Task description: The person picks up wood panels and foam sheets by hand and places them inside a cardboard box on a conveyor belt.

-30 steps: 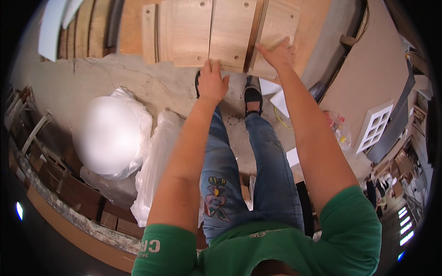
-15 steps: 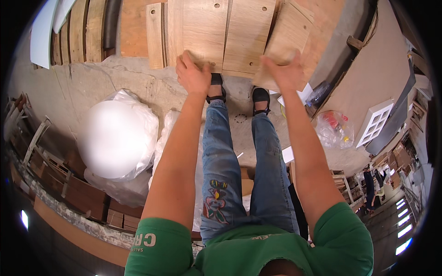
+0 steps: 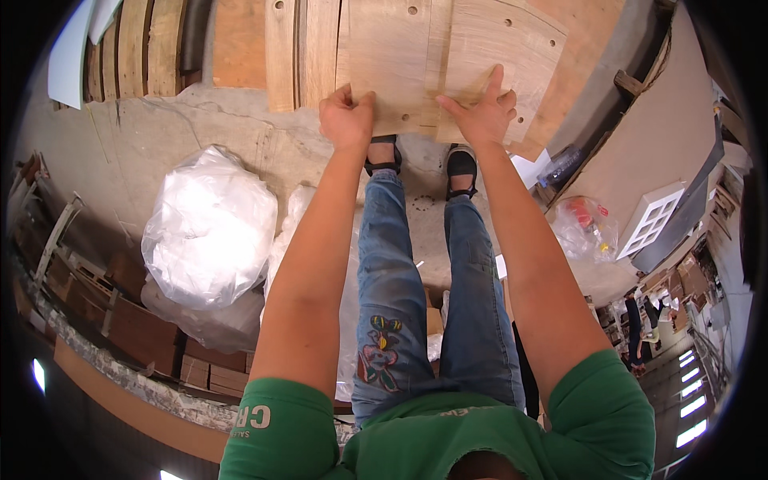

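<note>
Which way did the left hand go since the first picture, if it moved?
Yes: the left hand moved left, nearer the bare left end of the orange-brown wood sheet.

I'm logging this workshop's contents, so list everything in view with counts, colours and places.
Wood panels: several, tan, top centre
Base board: count unclear, orange, beside panels
Beams: three or more, brown, upper left
Thin sheets: two, white, upper left
Plastic bundles: several, whitish, left
Large sheet: one, brown, right
Grid frame: one, white, right
Clear bag: one, red and yellow contents, right
Boxes: several, brown, lower left
Bright strips: several, white, lower right
People: one or more, dark clothing, far right
Floor: one, greyish, throughout
Shirt: one, green, lower centre
Jeans: one pair, blue, centre
Shoes: two, black, below panels
Left hand: one, at panels' near edge
Right hand: one, over right panel
</note>
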`<action>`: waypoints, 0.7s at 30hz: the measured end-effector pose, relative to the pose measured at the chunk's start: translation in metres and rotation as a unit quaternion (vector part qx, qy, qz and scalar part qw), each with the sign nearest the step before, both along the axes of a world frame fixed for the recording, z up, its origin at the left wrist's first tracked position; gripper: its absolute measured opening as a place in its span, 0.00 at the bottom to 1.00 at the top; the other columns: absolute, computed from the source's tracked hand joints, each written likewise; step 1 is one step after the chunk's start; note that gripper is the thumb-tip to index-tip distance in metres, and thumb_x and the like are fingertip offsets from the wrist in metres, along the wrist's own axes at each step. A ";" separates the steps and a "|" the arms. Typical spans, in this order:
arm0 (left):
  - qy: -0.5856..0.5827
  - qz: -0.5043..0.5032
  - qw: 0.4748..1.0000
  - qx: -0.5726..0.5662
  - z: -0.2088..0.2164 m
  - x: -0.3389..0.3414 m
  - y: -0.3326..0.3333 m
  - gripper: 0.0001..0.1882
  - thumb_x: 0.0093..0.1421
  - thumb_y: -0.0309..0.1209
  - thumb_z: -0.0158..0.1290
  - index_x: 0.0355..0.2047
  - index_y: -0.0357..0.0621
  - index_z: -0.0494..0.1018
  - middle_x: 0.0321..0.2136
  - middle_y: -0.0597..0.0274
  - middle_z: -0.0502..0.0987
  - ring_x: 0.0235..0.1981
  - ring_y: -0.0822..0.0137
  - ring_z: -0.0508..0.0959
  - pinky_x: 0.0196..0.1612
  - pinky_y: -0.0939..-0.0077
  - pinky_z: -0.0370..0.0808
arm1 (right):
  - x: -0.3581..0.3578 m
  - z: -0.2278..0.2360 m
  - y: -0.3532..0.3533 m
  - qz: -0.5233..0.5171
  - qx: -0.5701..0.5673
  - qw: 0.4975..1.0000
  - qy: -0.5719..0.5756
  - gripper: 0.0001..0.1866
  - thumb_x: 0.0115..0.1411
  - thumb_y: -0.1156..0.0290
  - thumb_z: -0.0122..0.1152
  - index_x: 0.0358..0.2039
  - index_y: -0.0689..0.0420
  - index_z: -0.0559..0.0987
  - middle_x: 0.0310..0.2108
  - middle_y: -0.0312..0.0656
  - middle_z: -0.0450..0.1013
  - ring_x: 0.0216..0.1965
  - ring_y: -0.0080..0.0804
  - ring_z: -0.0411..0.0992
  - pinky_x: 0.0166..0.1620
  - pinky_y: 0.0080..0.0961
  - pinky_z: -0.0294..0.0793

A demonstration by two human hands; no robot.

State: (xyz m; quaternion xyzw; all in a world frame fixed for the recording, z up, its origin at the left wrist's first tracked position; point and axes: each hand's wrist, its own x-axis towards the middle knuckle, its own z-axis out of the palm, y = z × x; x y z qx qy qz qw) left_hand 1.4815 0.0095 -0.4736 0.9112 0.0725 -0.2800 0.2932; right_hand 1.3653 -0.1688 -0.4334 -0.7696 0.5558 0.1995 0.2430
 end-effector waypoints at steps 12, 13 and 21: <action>0.180 0.300 0.850 -0.394 0.108 0.008 0.003 0.11 0.53 0.21 0.58 0.35 0.44 0.69 0.24 0.68 0.77 0.24 0.81 0.71 0.28 0.85 0.66 | -0.016 -0.005 -0.013 -0.064 0.062 0.977 -0.194 0.60 0.36 0.53 0.77 0.63 0.55 0.48 0.49 0.54 0.67 0.48 0.47 0.68 0.51 0.35 0.68; 0.194 0.257 0.852 -0.414 0.096 0.002 0.010 0.12 0.53 0.21 0.58 0.38 0.41 0.69 0.29 0.65 0.78 0.31 0.78 0.74 0.34 0.85 0.70 | -0.016 -0.001 -0.015 -0.105 0.078 0.968 -0.216 0.57 0.36 0.55 0.76 0.62 0.58 0.52 0.47 0.52 0.70 0.46 0.43 0.70 0.49 0.34 0.69; 0.299 0.133 0.866 -0.379 0.049 -0.040 -0.061 0.17 0.53 0.26 0.59 0.43 0.41 0.71 0.33 0.61 0.76 0.33 0.71 0.75 0.39 0.78 0.71 | -0.080 -0.015 -0.046 -0.496 0.496 0.645 -0.303 0.31 0.55 0.51 0.62 0.50 0.61 0.71 0.48 0.43 0.71 0.45 0.28 0.71 0.48 0.23 0.70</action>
